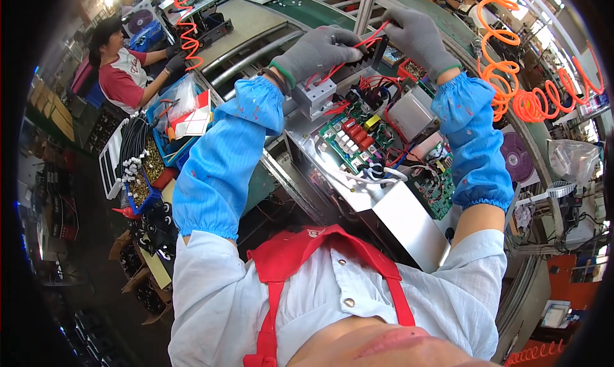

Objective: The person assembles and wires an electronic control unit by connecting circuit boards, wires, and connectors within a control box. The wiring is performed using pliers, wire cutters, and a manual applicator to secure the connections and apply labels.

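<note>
Left hand [318, 49] fingers pinching red wires [373, 37]; right hand [419, 36] fingers pinching black connector [377, 52], steadying it above open metal box [384, 207].

A single head-worn fisheye view looks steeply down and forward from just above the person's chest (straight edges bow toward the dark rim), close over the open metal chassis [377, 169] at centre, with the conveyor line [268, 28] curving across the top.

Both gloved hands, left [318, 50] and right [419, 38], pinch red wires [373, 36] above the open metal chassis [384, 169].
</note>
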Available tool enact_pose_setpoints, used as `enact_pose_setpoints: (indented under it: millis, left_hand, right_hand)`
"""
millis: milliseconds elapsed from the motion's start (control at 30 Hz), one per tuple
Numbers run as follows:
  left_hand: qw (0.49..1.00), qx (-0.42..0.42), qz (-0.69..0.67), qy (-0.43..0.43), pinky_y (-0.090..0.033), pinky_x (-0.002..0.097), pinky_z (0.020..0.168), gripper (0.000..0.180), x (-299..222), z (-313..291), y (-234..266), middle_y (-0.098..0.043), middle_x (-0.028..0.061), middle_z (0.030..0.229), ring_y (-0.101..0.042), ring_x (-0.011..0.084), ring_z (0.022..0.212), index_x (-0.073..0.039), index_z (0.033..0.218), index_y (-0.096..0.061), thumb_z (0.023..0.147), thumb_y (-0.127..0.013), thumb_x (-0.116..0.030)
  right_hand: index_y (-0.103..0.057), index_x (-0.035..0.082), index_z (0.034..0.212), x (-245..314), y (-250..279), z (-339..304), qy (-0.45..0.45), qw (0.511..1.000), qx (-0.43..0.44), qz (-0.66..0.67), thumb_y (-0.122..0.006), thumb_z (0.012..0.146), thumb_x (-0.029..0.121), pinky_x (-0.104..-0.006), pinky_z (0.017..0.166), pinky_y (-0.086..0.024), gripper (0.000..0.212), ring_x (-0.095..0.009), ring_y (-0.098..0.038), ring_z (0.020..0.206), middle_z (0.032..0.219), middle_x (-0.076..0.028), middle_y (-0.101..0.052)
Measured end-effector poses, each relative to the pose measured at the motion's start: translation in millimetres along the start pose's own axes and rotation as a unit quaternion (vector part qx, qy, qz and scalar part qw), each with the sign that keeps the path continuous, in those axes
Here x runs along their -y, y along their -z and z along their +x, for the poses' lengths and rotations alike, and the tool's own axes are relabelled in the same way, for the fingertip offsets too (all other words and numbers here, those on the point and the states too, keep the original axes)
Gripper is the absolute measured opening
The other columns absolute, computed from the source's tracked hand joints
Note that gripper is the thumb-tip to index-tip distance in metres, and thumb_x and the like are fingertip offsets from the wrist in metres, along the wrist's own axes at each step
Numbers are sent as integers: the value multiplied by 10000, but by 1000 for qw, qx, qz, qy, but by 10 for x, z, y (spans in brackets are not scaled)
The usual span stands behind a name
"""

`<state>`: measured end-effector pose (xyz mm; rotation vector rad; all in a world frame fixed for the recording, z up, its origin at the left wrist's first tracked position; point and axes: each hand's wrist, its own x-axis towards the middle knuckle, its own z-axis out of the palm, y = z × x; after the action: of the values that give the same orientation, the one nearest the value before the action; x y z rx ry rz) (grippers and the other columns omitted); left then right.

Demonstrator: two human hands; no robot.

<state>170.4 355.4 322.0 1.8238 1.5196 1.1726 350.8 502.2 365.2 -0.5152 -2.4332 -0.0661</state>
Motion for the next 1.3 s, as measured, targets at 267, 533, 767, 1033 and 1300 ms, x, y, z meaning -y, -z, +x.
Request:
enact_pose_setpoints:
  millis: [267, 533, 767, 1033, 1300]
  left_hand:
    - [998, -42, 39, -24, -517, 291, 781, 533, 184, 84, -29, -670, 119, 981, -646, 192, 863, -43, 1194, -599, 672, -674, -121]
    - [996, -17, 80, 32, -470, 282, 882, 562, 27, 40, 1, -635, 99, 1110, -593, 165, 983, -17, 1242, -561, 691, -627, -108]
    - [994, -56, 97, 20, -509, 306, 791, 558, 161, 106, -33, -674, 132, 959, -653, 212, 854, -46, 1211, -590, 676, -691, -170]
    - [985, -167, -28, -33, -506, 283, 807, 453, 239, 5, 3, -684, 123, 1002, -656, 195, 880, -26, 1142, -640, 760, -708, -259]
    - [900, -343, -265, 35, -477, 225, 580, 152, 465, -728, 561, -647, 14, 756, -574, 85, 618, -22, 973, -683, 839, -645, -82]
  right_hand:
    - [-689, -20, 919, -25, -552, -323, -292, 895, 81, 328, -650, 789, 144, -277, 616, -554, 212, -139, -666, 653, 752, -85, -689]
    - [-698, -14, 923, -34, -697, -343, -315, 854, 71, 409, -639, 797, 103, -261, 619, -546, 182, -134, -671, 652, 757, -87, -694]
    - [-691, -25, 975, 70, -749, -320, -320, 840, 34, 437, -625, 801, 84, -264, 639, -557, 216, -142, -681, 678, 794, -96, -702]
    - [-602, -39, 1091, 58, -642, -338, -334, 813, 123, 460, -551, 861, 19, -353, 765, -577, 242, -268, -695, 830, 998, -186, -672]
    - [-607, 83, 1152, -928, -480, -753, 102, 962, 112, -229, -647, 814, 195, -437, 832, -504, 358, -338, -615, 1015, 1135, -190, -604]
